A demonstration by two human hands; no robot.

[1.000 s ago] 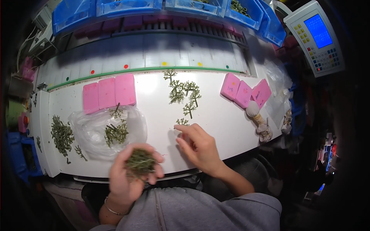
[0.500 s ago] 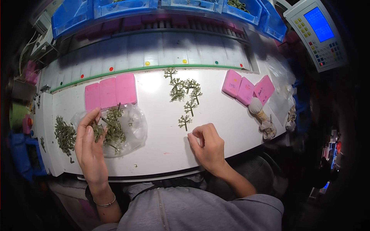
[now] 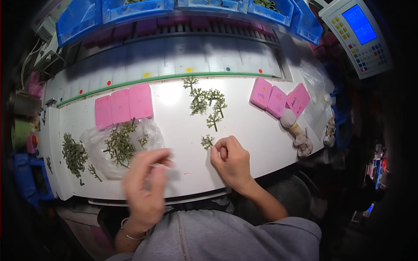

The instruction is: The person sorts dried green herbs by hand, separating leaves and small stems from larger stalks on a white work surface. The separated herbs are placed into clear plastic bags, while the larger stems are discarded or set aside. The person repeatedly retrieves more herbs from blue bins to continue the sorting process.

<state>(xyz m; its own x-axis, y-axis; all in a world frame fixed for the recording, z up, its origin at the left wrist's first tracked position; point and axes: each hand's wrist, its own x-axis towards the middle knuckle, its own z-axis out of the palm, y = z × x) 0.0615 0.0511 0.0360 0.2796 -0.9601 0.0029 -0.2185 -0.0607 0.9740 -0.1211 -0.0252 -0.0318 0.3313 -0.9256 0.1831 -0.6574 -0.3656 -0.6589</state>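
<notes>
Two hands working over green plastic sprigs on a white desk

The white desk (image 3: 183, 130) is carrying everything, with a row of blue bins (image 3: 130, 11) standing beyond its far edge and a keypad unit with a blue screen (image 3: 358, 35) hanging past the far right corner. Three pink blocks (image 3: 124, 104) are lying toward the far left, three more pink blocks (image 3: 278, 98) toward the far right. A clear plastic bag (image 3: 109, 148) is lying near the left front with a heap of green sprigs (image 3: 119, 143) on it. The left hand (image 3: 146, 187) is hovering blurred over the front edge, fingers spread wide and holding nothing visible. The right hand (image 3: 230, 161) is resting near the front edge at the middle, its fingers curled narrow just beside a small green sprig (image 3: 207, 141). More loose sprigs (image 3: 204, 100) are lying toward the far middle.
</notes>
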